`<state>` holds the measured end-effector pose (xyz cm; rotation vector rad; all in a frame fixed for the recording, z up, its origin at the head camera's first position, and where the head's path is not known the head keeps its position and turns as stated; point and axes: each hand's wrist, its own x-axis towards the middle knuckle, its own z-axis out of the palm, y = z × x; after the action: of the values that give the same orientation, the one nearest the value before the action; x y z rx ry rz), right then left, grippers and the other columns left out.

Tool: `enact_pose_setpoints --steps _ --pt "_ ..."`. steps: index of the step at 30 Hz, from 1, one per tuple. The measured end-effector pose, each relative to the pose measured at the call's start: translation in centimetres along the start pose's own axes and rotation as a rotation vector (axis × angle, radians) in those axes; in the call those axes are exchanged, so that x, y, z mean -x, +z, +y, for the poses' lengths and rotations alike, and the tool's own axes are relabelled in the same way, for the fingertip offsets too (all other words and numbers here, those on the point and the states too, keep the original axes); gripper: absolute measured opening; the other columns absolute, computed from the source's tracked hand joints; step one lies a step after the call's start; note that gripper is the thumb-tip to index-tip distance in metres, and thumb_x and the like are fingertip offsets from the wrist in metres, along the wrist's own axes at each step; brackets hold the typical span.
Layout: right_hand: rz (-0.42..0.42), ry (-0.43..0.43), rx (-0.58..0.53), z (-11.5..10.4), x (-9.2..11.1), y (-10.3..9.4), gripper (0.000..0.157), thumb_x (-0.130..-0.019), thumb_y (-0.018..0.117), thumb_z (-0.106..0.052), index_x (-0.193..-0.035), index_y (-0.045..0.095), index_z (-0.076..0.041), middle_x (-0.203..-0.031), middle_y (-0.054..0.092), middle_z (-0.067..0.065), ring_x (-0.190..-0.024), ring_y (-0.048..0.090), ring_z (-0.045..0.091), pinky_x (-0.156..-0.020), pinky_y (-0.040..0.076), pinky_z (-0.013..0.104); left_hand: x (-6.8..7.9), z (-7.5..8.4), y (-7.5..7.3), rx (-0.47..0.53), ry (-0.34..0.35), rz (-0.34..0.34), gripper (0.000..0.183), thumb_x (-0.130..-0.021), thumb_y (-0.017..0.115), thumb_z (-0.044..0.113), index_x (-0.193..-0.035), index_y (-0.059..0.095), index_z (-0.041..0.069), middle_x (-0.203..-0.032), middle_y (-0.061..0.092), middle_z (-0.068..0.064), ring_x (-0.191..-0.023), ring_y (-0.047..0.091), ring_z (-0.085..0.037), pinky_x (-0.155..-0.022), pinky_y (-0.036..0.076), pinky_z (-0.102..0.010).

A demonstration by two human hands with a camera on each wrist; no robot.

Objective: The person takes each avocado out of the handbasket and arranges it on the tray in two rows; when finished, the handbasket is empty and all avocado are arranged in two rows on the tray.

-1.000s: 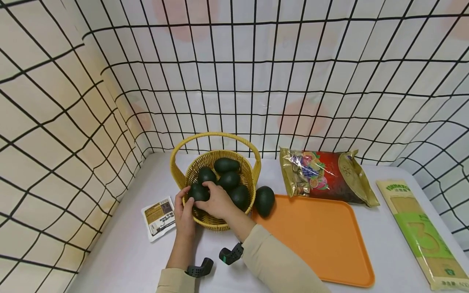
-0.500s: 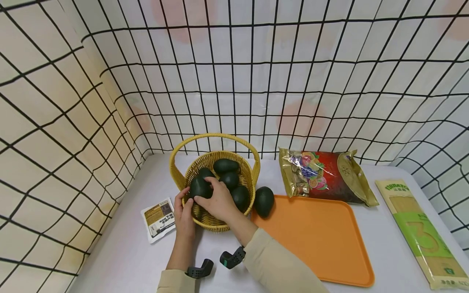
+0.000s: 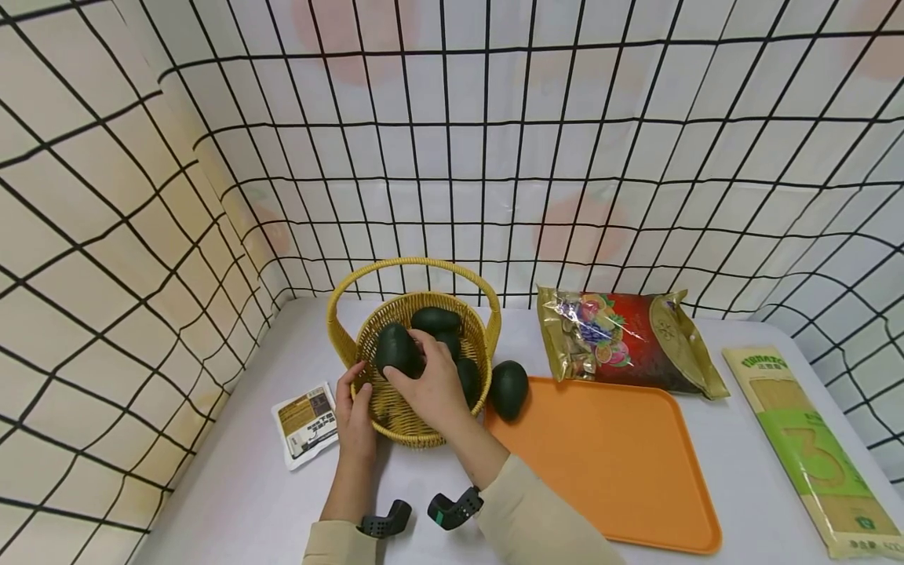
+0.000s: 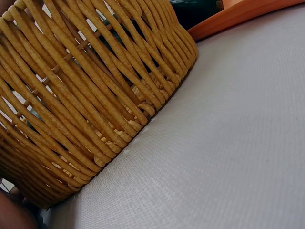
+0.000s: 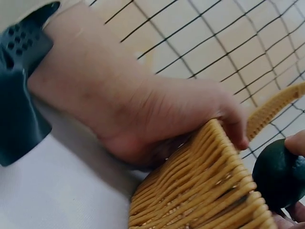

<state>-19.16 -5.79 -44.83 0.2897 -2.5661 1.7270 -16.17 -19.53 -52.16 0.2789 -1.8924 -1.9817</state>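
Observation:
My right hand [image 3: 439, 384] pinches a dark green avocado [image 3: 398, 350] between thumb and fingers, raised over the left part of a yellow wicker basket [image 3: 404, 436]. My left hand [image 3: 355, 424] grips the basket's rim at its near left side, thumb inside and fingers outside. The right wrist view has the left hand [image 5: 176, 107] hooked over the rim, near the held avocado [image 5: 276, 174]. Other avocados [image 3: 435, 319] lie in the basket, partly hidden by the right hand. The left wrist view is filled mostly by the basket's outer wall [image 4: 90, 90].
One avocado [image 3: 508, 390] lies right of the basket, at the corner of an orange tray [image 3: 614, 463]. Behind the tray is a red and gold bag [image 3: 632, 337]. Noodles in a long pack [image 3: 812, 451] lie far right; a small white packet [image 3: 306, 424] lies left. Black wire mesh [image 3: 487, 125] surrounds the table.
The right hand has lifted the avocado away from the left hand, upward and slightly to the right. The left hand has stayed at the basket's rim.

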Motion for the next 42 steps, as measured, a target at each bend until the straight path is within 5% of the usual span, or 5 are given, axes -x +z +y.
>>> enact_pose_setpoints --steps 12,27,42 --pt "-0.006 0.0 -0.105 -0.5 2.1 -3.5 0.069 -0.086 0.081 -0.032 -0.147 0.05 -0.024 -0.138 0.053 0.009 -0.123 0.057 0.026 -0.098 0.055 0.045 0.0 0.2 0.1 0.004 -0.013 0.006 0.042 -0.105 0.04 0.013 -0.146 0.045 0.005 -0.162 0.034 -0.011 -0.154 0.024 -0.027 -0.121 0.025 -0.044" --pt "-0.03 0.128 -0.085 1.2 5.0 -9.3 0.069 -0.087 0.082 -0.03 -0.147 0.049 -0.032 -0.143 0.049 0.007 -0.124 0.055 0.026 -0.102 0.052 0.047 0.0 0.0 0.1 0.048 0.001 0.007 0.041 -0.104 0.041 0.009 -0.144 0.045 0.003 -0.161 0.035 -0.01 -0.151 0.028 -0.026 -0.105 0.033 -0.016" --pt "0.018 0.234 0.033 4.3 6.9 -15.4 0.075 -0.088 0.08 -0.038 -0.152 0.043 -0.026 -0.142 0.052 0.012 -0.128 0.054 0.033 -0.107 0.048 0.051 -0.1 -0.1 0.1 0.05 -0.009 0.011 0.041 -0.104 0.04 0.007 -0.144 0.045 0.003 -0.16 0.036 -0.009 -0.148 0.031 -0.023 -0.102 0.036 -0.014"
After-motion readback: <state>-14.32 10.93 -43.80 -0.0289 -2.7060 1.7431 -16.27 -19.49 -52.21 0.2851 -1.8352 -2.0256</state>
